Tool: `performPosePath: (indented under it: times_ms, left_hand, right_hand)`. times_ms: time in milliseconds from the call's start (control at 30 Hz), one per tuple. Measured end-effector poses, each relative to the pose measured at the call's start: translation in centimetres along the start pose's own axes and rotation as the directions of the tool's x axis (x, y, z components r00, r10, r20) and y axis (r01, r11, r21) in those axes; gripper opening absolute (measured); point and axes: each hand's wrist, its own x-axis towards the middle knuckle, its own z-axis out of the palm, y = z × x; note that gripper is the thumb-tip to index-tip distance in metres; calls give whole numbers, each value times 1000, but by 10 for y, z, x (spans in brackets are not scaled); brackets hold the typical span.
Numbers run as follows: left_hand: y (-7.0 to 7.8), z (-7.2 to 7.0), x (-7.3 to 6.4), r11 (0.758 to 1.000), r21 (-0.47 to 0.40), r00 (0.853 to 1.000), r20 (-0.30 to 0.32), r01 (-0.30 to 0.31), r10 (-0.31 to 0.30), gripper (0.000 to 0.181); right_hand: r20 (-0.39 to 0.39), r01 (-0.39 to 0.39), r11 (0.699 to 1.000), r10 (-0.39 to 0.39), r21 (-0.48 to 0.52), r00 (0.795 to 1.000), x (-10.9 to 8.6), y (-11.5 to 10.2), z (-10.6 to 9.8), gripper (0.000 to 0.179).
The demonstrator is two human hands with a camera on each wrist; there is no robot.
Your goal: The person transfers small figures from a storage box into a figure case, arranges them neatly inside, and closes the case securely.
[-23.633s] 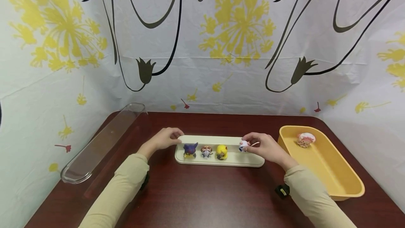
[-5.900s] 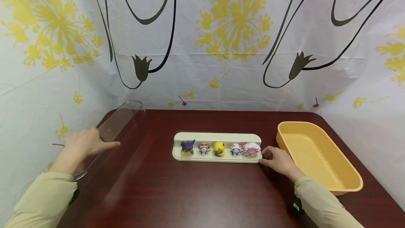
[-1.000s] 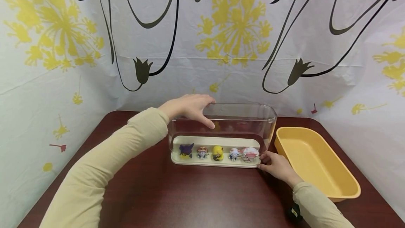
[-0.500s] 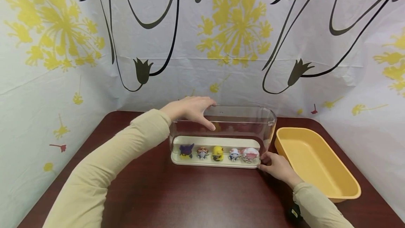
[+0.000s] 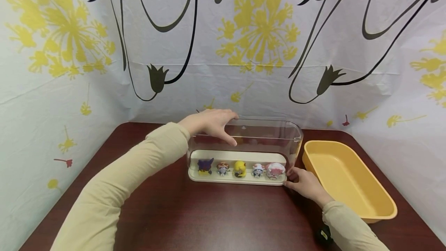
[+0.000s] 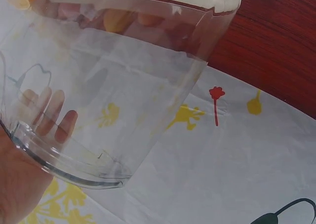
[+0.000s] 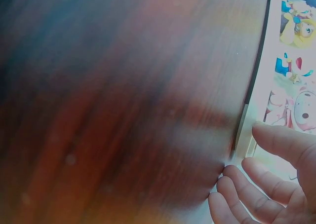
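Observation:
My left hand (image 5: 210,123) grips the top of a long clear plastic cover (image 5: 296,138) from above, thumb in front and fingers behind. In the left wrist view, fingers show through the cover (image 6: 123,177). The cover stands over a cream display base (image 5: 237,181). On that base sit a purple figurine (image 5: 204,165), a brown-hatted one (image 5: 223,168), a yellow one (image 5: 240,169), a small white one (image 5: 258,170) and a larger pink-and-white one (image 5: 275,170). My right hand (image 5: 306,183) holds the base's right end, thumb (image 7: 276,137) on its rim.
A yellow plastic bin (image 5: 348,177) stands on the right of the dark red-brown table (image 5: 209,216). White cloth (image 5: 174,104) printed with yellow flowers and dark vines hangs behind the table and along its sides.
The small white and pink-and-white figurines have come onto the base, the latter from the bin. My left hand has brought the cover from the table's left side; it has lowered slightly over the last second.

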Motion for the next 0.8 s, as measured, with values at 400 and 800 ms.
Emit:
performPosePath:
  times_ms: [400,800]
  left_hand:
    - [-2,8,2,1000,8,1000,-2,-4,4,87]
    - [-2,16,6,1000,12,1000,-9,-8,8,87]
  right_hand:
    - [13,-15,1000,15,4,1000,0,0,-1,20]
    - [10,-11,1000,11,-3,1000,1,0,-1,19]
